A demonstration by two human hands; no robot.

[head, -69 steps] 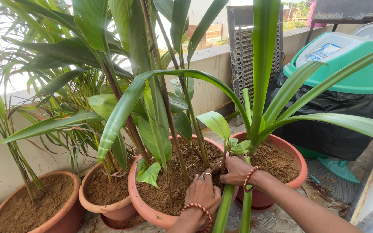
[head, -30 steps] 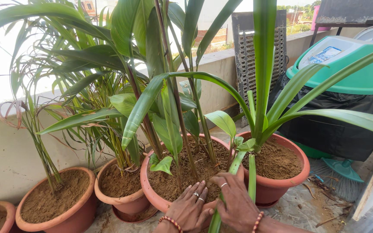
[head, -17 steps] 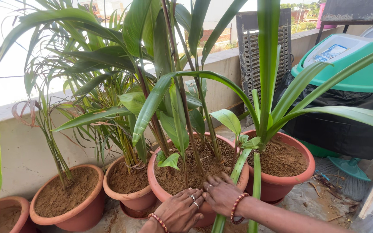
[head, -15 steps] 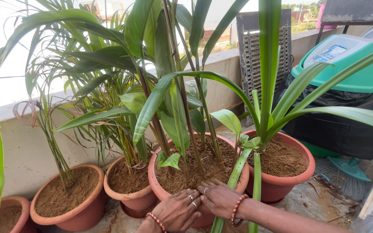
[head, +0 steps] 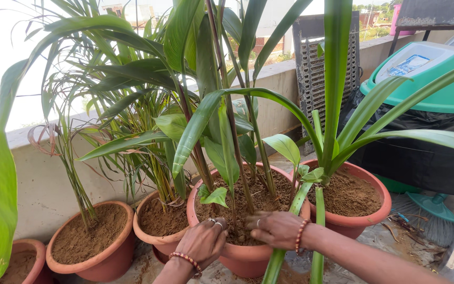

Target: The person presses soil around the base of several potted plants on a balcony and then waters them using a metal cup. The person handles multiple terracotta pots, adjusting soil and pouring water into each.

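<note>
- our left hand point(head: 202, 242) rests on the near rim and soil of the middle pot point(head: 245, 260), fingers curled down into the dirt, grasping nothing that we can make out; two rings sit on them and a bead bracelet circles the wrist.
- our right hand point(head: 275, 229) lies flat on the same soil point(head: 261, 202) just beside the left, fingers spread and loose, pressing on the dirt; it looks a little blurred, and it wears a ring and a red bead bracelet too.
- the middle pot is a terracotta-coloured plastic one, standing on the floor right in front of us, between two other pots; tall dark stems point(head: 232, 137) with broad green leaves rise upright from its soil, just behind our hands.
- a small pale leaf point(head: 215, 196) hangs low over the dirt, just above our left hand.
- to the right, touching or nearly touching, stands a second pot point(head: 366, 223) with long strap leaves point(head: 334, 79); two of those leaves droop down in front of our right forearm.
- to the left sit a smaller pot point(head: 158, 242) and then a wider pot point(head: 93, 260), each with a thin palm-like plant.
- behind runs a low concrete wall point(head: 32, 184); a green bin point(head: 437, 89) with a black bag stands at far right, a broom head point(head: 432, 208) beside its foot.
</note>
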